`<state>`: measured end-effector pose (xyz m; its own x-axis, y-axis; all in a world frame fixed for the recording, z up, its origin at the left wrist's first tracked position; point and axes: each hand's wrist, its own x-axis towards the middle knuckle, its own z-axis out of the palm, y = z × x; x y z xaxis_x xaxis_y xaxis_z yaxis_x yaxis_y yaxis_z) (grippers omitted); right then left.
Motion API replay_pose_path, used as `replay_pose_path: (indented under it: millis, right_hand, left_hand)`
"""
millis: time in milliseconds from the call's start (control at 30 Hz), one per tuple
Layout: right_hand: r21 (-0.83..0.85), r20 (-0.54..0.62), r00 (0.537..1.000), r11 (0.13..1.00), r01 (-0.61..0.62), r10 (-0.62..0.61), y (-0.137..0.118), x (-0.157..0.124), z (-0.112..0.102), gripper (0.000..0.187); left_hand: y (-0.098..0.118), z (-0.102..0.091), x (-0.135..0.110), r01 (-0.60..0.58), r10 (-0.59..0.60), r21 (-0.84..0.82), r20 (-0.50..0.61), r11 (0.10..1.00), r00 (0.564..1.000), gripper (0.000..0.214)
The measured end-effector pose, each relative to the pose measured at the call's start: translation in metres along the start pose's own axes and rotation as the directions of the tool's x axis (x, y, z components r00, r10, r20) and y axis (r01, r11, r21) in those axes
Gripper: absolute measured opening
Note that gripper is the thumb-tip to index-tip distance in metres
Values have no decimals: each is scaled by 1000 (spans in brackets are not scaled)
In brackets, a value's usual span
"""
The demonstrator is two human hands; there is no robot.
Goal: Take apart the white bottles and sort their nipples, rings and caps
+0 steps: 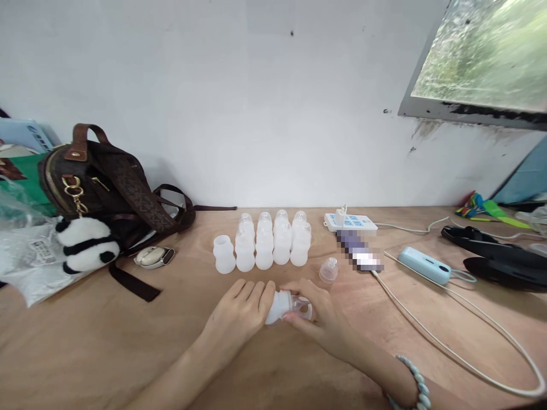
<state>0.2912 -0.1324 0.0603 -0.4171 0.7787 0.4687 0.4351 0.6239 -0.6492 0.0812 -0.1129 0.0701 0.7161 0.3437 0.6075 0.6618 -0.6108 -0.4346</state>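
Observation:
A whitish baby bottle [277, 306] lies on its side just above the table, its mouth end to the right. My left hand [248, 304] is wrapped around the bottle body from above and hides most of it. At the other end, my right hand [314, 313] grips a clear bottle top [302, 307] between thumb and fingers, against the bottle's neck. Behind my hands stand several white bottles with clear domed caps [264, 245] in two rows. At their left, one open-topped bottle [224, 254] stands uncapped. A clear domed cap [329, 270] rests by itself to the right.
At the left are a brown backpack [115, 182], a panda plush [88, 245] and a computer mouse [152, 257]. On the right lie a power strip [356, 224], a blurred-out phone [359, 250], a light blue device [425, 265] and a looping white cable [470, 364]. The wall closes off the back.

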Motion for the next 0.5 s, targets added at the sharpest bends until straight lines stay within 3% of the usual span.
replay_pose_path:
  millis: [67, 133, 233, 300, 333, 400, 467, 500]
  right_hand:
    - [-13, -50, 995, 996, 84, -85, 0, 0, 0, 47]
    - [-34, -70, 993, 995, 90, -92, 1, 0, 0, 65]
    - [-27, -19, 1000, 1000, 4, -5, 2, 0, -2, 37]
    - [12, 0, 1000, 1000, 25, -25, 2, 1, -3, 21]
    - [26, -2, 998, 998, 59, -59, 1, 1, -3, 23]
    - [25, -18, 993, 993, 115, -114, 0, 1, -3, 46]
    - [-10, -19, 996, 996, 83, -83, -1, 0, -3, 63]
    - [-25, -9, 999, 999, 39, -39, -1, -1, -3, 61]
  left_hand:
    - [-1, 0, 0, 2, -2, 18, -6, 1000, 1000, 31]
    - [-1, 0, 0, -1, 2, 32, -16, 1000, 1000, 31]
    - [0, 0, 1, -19, 19, 32, -13, 999, 1000, 31]
    - [0, 0, 1, -23, 23, 28, -11, 999, 1000, 30]
    - [1, 0, 1, -18, 18, 26, -10, 1000, 1000, 29]
    - [1, 0, 1, -7, 7, 15, -7, 1000, 1000, 28]
    - [2, 1, 0, 0, 0, -3, -3, 1000, 1000, 29]
    - [3, 2, -1, 2, -2, -12, 2, 1000, 1000, 29]
